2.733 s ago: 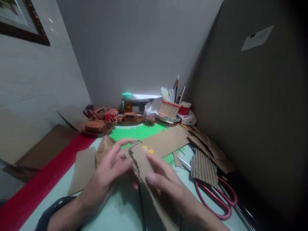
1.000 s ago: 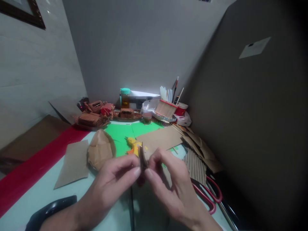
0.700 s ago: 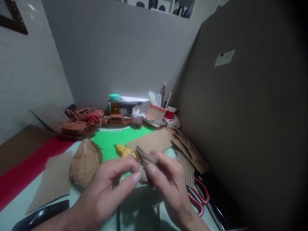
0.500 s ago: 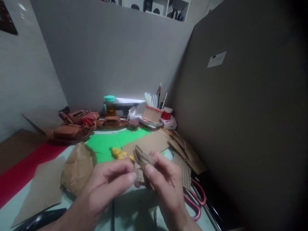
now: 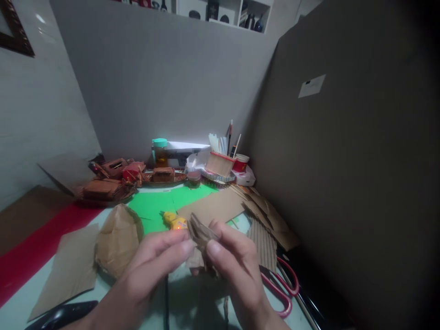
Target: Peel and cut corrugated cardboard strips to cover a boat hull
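Note:
A crumpled, folded piece of brown cardboard paper (image 5: pixel 202 234) is held up over the table between my two hands. My right hand (image 5: pixel 239 263) grips it, thumb in front and fingers behind. With thumb and forefinger together, my left hand (image 5: pixel 154 259) pinches its left edge. Just beyond the fingers lies a yellow glue gun (image 5: pixel 173 221), a small orange light showing on it. Beside my left hand rests a rounded, brown-paper-covered form (image 5: pixel 118 238). Scissors with red handles (image 5: pixel 287 305) lie to the right of my right hand.
Green sheets (image 5: pixel 154 201) and a flat cardboard piece (image 5: pixel 216 206) cover the middle. Cardboard scraps (image 5: pixel 271 215) pile up at right. Brown model boats (image 5: pixel 103 189), a teal-lidded jar (image 5: pixel 160 153) and a holder with sticks (image 5: pixel 220 164) line the back. A cardboard sheet (image 5: pixel 67 266) lies left.
The left fingertips have closed in on the paper's left edge, and the paper has tilted a little. The whole view has shifted slightly.

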Demonstrator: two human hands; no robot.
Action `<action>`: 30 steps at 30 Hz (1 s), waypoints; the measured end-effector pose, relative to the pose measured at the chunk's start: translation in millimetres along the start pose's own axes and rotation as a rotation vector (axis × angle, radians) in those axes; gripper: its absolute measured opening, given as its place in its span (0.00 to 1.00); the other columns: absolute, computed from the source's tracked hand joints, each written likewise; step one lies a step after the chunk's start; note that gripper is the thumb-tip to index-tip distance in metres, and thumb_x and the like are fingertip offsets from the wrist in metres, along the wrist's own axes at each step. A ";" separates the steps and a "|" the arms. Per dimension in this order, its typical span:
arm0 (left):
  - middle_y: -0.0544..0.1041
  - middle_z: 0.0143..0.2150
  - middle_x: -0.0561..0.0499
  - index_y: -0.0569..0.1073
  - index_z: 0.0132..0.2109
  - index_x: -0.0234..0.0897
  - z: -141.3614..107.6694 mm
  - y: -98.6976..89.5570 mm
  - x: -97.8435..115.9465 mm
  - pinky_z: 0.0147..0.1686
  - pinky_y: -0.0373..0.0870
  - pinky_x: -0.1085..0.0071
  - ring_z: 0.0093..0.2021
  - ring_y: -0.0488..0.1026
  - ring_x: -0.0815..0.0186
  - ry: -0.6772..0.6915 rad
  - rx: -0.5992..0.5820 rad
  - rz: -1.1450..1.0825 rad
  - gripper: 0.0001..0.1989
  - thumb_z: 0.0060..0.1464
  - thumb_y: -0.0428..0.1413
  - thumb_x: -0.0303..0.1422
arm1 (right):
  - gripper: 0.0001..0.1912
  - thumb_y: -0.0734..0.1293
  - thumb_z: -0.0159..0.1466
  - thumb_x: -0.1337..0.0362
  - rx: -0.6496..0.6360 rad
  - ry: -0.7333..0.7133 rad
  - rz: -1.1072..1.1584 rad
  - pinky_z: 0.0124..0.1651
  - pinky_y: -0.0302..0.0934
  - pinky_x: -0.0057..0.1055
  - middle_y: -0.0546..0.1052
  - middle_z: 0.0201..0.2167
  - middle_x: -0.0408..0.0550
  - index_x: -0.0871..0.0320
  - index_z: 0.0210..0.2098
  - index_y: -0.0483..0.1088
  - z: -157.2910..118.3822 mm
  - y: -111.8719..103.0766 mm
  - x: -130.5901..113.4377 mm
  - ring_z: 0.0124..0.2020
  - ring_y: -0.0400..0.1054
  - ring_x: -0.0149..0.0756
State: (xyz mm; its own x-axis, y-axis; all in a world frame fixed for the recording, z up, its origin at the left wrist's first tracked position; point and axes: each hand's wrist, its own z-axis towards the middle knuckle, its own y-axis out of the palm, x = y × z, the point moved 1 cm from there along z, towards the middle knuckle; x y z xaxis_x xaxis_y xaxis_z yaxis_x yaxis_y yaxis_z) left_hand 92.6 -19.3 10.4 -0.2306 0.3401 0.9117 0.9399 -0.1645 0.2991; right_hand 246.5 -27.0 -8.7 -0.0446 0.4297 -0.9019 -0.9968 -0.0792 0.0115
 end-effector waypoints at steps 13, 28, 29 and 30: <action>0.79 0.24 0.55 0.81 0.30 0.41 -3.0 7.3 4.7 0.37 0.72 0.68 0.32 0.75 0.62 -0.158 -0.144 -0.211 0.07 0.43 0.68 0.36 | 0.19 0.62 0.66 0.54 -0.012 -0.014 0.047 0.24 0.50 0.27 0.63 0.22 0.43 0.57 0.22 0.62 -0.5 -0.9 3.5 0.25 0.58 0.32; 0.83 0.38 0.47 0.82 0.33 0.39 3.9 -4.6 2.9 0.46 0.70 0.59 0.44 0.75 0.52 0.040 -0.159 0.107 0.11 0.53 0.62 0.42 | 0.15 0.64 0.61 0.61 -0.073 0.091 0.292 0.26 0.48 0.29 0.61 0.18 0.40 0.57 0.20 0.60 0.6 -1.6 2.7 0.21 0.55 0.29; 0.83 0.38 0.47 0.82 0.32 0.39 4.6 -4.2 2.9 0.44 0.71 0.60 0.42 0.75 0.53 0.061 -0.186 0.128 0.11 0.53 0.61 0.41 | 0.15 0.65 0.61 0.62 -0.072 0.106 0.319 0.26 0.49 0.29 0.61 0.18 0.40 0.57 0.20 0.60 0.4 -1.7 4.1 0.21 0.55 0.29; 0.82 0.37 0.47 0.81 0.31 0.39 5.3 -3.4 3.2 0.42 0.71 0.61 0.40 0.75 0.55 0.083 -0.213 0.144 0.11 0.54 0.61 0.41 | 0.15 0.65 0.60 0.62 -0.067 0.116 0.343 0.26 0.49 0.29 0.61 0.18 0.40 0.57 0.20 0.61 0.3 -1.9 5.4 0.21 0.55 0.29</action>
State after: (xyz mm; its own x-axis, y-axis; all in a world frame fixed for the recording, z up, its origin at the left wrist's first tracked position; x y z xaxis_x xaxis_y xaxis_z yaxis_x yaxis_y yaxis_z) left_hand 90.0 -12.8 10.8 -0.1263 0.2232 0.9666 0.8923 -0.4002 0.2090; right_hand 248.1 -24.3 -13.4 -0.3636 0.2633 -0.8935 -0.9185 -0.2616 0.2967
